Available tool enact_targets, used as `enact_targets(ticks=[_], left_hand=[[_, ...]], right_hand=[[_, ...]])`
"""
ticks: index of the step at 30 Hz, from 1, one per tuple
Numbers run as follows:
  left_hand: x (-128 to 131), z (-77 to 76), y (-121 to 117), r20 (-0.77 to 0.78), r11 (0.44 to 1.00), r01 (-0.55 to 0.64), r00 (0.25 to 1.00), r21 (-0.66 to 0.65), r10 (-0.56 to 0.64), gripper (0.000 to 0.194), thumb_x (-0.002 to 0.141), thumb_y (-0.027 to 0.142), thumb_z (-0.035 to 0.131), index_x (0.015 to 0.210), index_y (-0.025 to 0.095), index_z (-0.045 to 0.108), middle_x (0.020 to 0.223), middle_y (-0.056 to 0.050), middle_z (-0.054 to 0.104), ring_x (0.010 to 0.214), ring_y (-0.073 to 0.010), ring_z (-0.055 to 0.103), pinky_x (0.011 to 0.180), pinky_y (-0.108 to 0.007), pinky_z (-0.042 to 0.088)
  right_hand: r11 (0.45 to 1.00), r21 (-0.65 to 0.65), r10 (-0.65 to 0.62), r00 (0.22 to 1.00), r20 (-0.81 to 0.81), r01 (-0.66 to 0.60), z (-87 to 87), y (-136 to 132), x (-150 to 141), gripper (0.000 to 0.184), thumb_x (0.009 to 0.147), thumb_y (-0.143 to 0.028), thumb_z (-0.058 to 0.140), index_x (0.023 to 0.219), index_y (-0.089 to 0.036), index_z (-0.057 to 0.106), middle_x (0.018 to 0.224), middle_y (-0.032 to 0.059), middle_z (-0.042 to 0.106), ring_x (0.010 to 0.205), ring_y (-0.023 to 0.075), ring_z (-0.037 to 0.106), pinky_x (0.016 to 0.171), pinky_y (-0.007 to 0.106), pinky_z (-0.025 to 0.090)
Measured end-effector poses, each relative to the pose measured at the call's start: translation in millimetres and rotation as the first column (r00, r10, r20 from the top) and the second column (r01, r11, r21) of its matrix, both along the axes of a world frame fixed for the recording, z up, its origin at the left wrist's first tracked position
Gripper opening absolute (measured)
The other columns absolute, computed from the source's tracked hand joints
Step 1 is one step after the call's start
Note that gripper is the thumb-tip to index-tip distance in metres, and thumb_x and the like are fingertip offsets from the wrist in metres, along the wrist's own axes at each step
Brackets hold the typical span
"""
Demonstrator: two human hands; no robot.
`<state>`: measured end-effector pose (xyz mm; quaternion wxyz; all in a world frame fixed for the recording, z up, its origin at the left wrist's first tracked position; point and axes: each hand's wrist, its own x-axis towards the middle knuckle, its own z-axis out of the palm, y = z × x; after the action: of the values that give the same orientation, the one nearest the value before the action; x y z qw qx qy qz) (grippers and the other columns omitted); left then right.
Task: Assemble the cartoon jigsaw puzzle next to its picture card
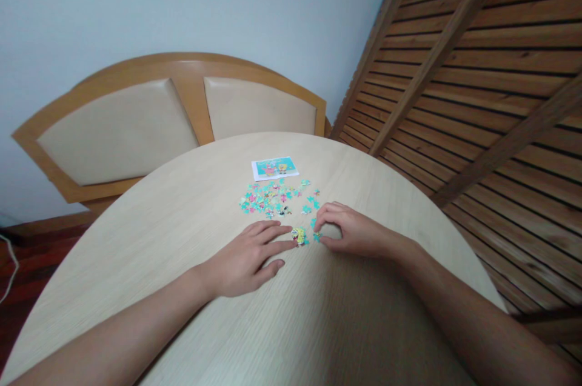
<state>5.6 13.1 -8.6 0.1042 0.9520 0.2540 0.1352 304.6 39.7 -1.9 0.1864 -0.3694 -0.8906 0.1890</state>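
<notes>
My left hand [248, 259] lies flat on the pale round table [182, 222], fingers stretched out, fingertips touching a small joined cluster of puzzle pieces [299, 236]. My right hand [348, 229] is curled beside it, thumb and fingers pinching a teal puzzle piece [316, 236] on the tabletop. Just beyond both hands is a loose scatter of teal, pink and yellow puzzle pieces [275, 198]. A small reference picture card [274, 168] lies past the scatter.
A wooden bench back with two beige padded panels [173, 119] stands behind the table against a pale wall. A slatted wooden partition [477, 71] runs along the right. A cable [9, 271] lies on the dark floor at left.
</notes>
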Motion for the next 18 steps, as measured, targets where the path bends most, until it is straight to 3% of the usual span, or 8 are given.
enact_targets(ticks=[18], left_hand=[[0.7, 1.3, 0.0, -0.020, 1.000, 0.002, 1.000, -0.008, -0.002, 0.047, 0.101, 0.028, 0.051, 0.148, 0.030, 0.049, 0.155, -0.005, 0.048, 0.141, -0.0309, 0.043, 0.116, -0.053, 0.038]], right_hand=[[0.996, 0.085, 0.005, 1.000, 0.012, -0.006, -0.5, -3.2, -10.3, 0.019, 0.083, -0.022, 0.073, 0.102, -0.022, 0.073, 0.104, 0.0061, 0.070, 0.103, 0.0241, 0.064, 0.096, 0.041, 0.047]])
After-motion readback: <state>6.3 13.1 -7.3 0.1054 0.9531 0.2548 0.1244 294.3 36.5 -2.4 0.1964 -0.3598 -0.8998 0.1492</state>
